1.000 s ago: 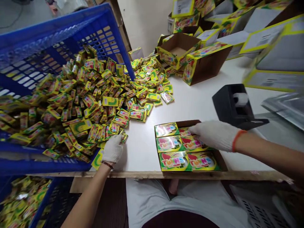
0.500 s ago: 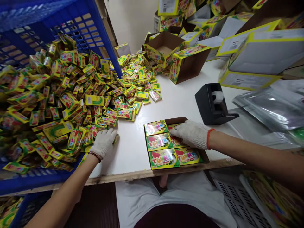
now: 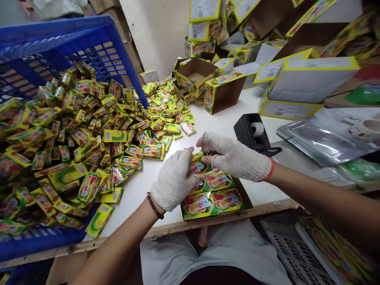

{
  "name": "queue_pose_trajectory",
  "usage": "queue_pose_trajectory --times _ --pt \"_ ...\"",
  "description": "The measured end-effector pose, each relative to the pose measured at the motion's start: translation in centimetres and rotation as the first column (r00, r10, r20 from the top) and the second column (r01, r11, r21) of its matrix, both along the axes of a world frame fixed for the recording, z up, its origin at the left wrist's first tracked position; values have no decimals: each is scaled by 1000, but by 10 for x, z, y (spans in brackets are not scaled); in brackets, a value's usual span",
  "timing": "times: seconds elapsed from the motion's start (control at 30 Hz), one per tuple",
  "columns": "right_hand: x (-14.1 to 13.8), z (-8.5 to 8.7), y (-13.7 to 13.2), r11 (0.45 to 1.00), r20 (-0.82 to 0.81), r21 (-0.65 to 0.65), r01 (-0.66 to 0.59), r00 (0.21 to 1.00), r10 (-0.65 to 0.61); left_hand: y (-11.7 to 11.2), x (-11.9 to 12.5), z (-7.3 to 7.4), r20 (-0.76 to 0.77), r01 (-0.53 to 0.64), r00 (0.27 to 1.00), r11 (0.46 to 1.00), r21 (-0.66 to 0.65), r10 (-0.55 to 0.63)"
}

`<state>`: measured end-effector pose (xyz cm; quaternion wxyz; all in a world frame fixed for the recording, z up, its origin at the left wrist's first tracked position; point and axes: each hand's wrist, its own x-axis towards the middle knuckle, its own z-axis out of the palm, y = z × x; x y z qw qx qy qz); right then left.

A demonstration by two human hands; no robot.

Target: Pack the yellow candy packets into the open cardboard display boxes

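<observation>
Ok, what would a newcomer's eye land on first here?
Probably the big heap of yellow-green packets in the blue crate at the left, spilling onto the white table. Next, the white-gloved left grip and right grip, close together over the shallow box of "TWINS" packs at the table's near edge. Yellow-edged cartons jumbled at the upper right also stand out.

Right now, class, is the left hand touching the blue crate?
Apart: the head view shows white tabletop between the left hand and the blue crate.
</observation>
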<state>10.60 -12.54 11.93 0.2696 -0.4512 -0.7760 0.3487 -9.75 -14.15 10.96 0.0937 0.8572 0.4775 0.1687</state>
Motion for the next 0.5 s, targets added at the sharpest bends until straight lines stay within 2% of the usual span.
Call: queue_pose_trajectory --times 0.07,0.13,0.2,0.23,0.3,0.4,0.5 --pt "7 5 3 995 59 100 3 998 -9 5 5 -1 104 -13 994 999 -45 18" --pt "15 9 5 966 207 257 -28 978 -26 11 8 -3 162 -24 986 998 -56 33" --pt "18 13 4 915 405 383 -128 913 -42 14 12 -6 154 -19 988 1000 -20 22" --pt "19 14 4 897 498 404 -178 865 -52 14 16 -9 147 -24 989 1000 7 22" --pt "19 14 6 909 634 358 -214 770 -68 11 24 -18 165 -56 985 997 45 48" --pt "25 2 15 976 710 189 -105 701 -62 1 32 -39 158 -100 984 991 88 85" --pt "37 -18 28 999 727 52 7 686 -43 -11 32 -63 -60 -68 995 991 115 75"
